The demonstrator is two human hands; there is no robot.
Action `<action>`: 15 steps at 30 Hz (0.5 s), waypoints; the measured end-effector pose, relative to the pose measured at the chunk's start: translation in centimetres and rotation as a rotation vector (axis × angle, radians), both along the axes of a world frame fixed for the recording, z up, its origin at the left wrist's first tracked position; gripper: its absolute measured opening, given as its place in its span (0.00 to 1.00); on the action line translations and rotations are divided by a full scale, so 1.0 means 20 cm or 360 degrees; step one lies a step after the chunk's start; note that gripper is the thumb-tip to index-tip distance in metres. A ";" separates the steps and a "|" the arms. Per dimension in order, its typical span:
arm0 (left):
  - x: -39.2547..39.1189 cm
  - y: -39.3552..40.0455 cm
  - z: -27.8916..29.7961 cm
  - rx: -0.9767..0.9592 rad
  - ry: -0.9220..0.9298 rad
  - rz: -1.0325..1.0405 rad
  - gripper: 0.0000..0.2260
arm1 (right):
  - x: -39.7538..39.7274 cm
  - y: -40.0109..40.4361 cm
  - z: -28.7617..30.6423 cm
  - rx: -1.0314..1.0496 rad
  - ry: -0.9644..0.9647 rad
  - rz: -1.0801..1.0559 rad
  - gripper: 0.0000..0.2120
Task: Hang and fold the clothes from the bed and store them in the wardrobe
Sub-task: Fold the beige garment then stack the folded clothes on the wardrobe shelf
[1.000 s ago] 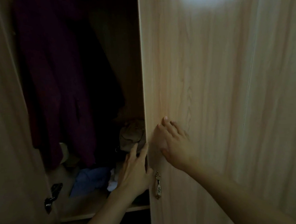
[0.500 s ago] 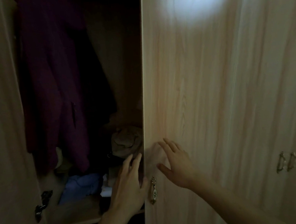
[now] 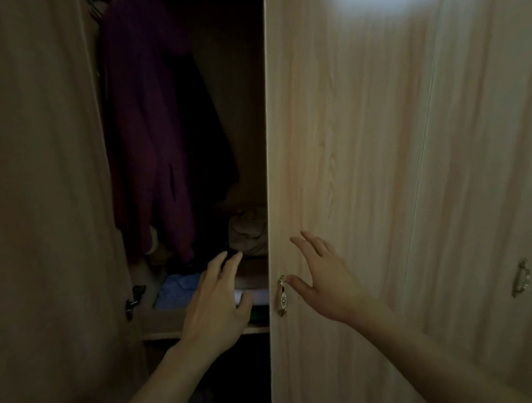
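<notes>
A: Where are the hands?
B: The left hand [image 3: 216,302] reaches into the wardrobe [image 3: 236,109], fingers straight, holding nothing, over the shelf [image 3: 160,326]. The right hand [image 3: 322,279] is spread flat by the door [image 3: 366,163], thumb near its handle [image 3: 282,296]; whether it touches is unclear.
A: And the clothes?
B: A purple coat [image 3: 150,146] hangs inside; a blue garment [image 3: 178,291] and a tan bundle [image 3: 248,234] lie below.

wardrobe [image 3: 366,163] ajar, purple coat [image 3: 149,130], 2 spread hands
</notes>
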State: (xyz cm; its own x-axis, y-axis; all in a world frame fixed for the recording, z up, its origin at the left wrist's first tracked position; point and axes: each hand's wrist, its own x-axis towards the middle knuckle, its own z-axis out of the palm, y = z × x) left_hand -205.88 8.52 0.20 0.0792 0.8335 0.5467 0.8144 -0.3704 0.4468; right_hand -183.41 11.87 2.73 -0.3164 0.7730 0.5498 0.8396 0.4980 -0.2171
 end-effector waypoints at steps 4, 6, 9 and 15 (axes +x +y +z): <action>-0.07 -0.22 0.01 0.0053 0.0100 0.0208 0.27 | -0.06 -0.13 -0.10 -0.0010 0.0180 0.0234 0.33; -0.12 -0.32 0.02 0.0053 0.0264 0.0248 0.24 | -0.14 -0.19 -0.14 -0.0042 0.0201 0.0371 0.32; -0.20 -0.49 0.06 0.0101 0.0366 0.0342 0.26 | -0.30 -0.28 -0.16 -0.0022 0.0245 0.0487 0.33; -0.48 -0.84 0.23 0.0431 0.0341 0.0728 0.27 | -0.65 -0.45 -0.07 -0.0099 0.0286 0.0783 0.34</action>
